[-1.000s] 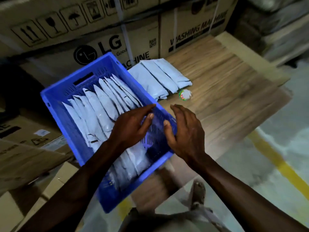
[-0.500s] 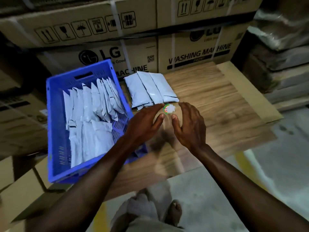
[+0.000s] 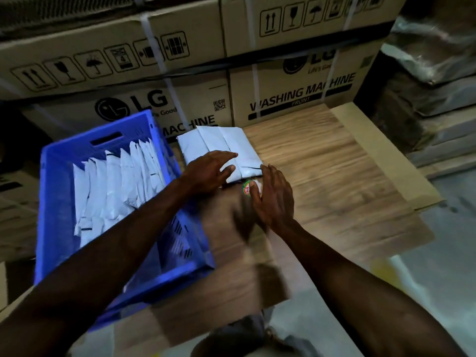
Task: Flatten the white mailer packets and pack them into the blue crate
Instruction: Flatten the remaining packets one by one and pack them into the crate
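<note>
Left hand (image 3: 210, 171) is lying flat, fingers straight, pressing on the near-left part of the stack of white mailer packets (image 3: 226, 144); nothing gripped. Right hand (image 3: 274, 197) is standing on edge just beside the stack's near-right corner, fingers straight and together, fingertips touching the packet edge, thumb resting over a small round sticker-like item (image 3: 247, 188) with red and green print; not holding anything. The stack is sitting at the far edge of the wooden tabletop (image 3: 334, 176), against the LG washing machine cartons (image 3: 296, 99). Blue crate (image 3: 64, 155) is sitting at the tabletop's left edge, just beside the stack, its near corner overhanging. More white packets (image 3: 116, 186) are standing in a row inside the crate, leaning on each other, filling its far-left part. Frame is motion-blurred near the bottom edge.
</note>
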### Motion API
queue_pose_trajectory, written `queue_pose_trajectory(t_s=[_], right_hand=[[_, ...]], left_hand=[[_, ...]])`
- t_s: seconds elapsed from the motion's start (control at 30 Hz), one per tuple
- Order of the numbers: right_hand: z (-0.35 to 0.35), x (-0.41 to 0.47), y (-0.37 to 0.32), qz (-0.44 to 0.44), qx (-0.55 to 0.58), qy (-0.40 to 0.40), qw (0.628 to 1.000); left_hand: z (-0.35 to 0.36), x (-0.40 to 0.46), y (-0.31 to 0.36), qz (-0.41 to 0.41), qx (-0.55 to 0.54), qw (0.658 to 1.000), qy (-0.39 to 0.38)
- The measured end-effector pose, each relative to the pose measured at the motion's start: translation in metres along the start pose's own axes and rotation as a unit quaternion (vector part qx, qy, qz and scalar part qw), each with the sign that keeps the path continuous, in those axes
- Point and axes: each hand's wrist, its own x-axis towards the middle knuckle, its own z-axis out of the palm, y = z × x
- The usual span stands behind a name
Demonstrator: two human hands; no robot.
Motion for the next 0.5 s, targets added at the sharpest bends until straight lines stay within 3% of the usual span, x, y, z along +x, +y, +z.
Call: queue_pose_trajectory(t_s=[0.5], right_hand=[[0.106,0.119,0.016,0.116,-0.004,-0.137,0.984]], left_hand=[[0.027,0.193,-0.097,0.123,0.125,0.977,-0.123]])
